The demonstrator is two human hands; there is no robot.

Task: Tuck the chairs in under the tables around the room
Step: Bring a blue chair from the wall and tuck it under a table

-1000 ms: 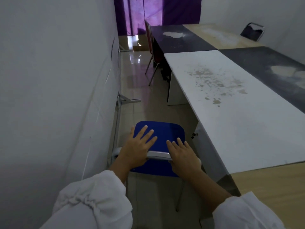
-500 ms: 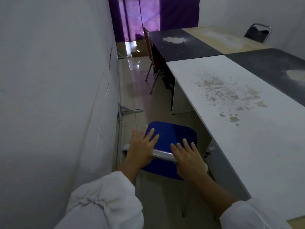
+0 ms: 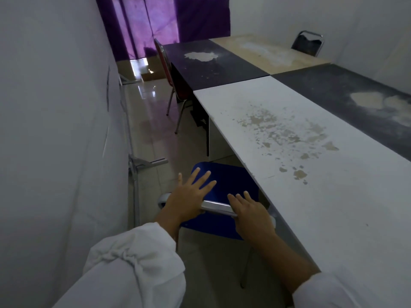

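Note:
A blue chair [image 3: 231,181] with a silver metal back rail [image 3: 216,206] stands in the narrow aisle, beside the long white table [image 3: 311,174]. The right side of its seat reaches under the table's edge. My left hand [image 3: 189,198] lies flat on the left part of the rail, fingers spread over the seat. My right hand [image 3: 251,215] rests palm-down on the right end of the rail, fingers straight. Neither hand curls around the rail. Farther up the aisle, a red chair [image 3: 165,63] stands close against a dark table [image 3: 211,63].
A white wall [image 3: 55,130] closes the aisle on the left, with a metal frame foot [image 3: 142,163] sticking out at floor level. A black chair [image 3: 308,44] stands at the far right behind a tan table [image 3: 266,52]. A purple curtain [image 3: 155,23] hangs at the far end.
The blue chair has slid forward and to the right under both palms, so its seat now sits partly under the white table's edge. I have moved forward with it.

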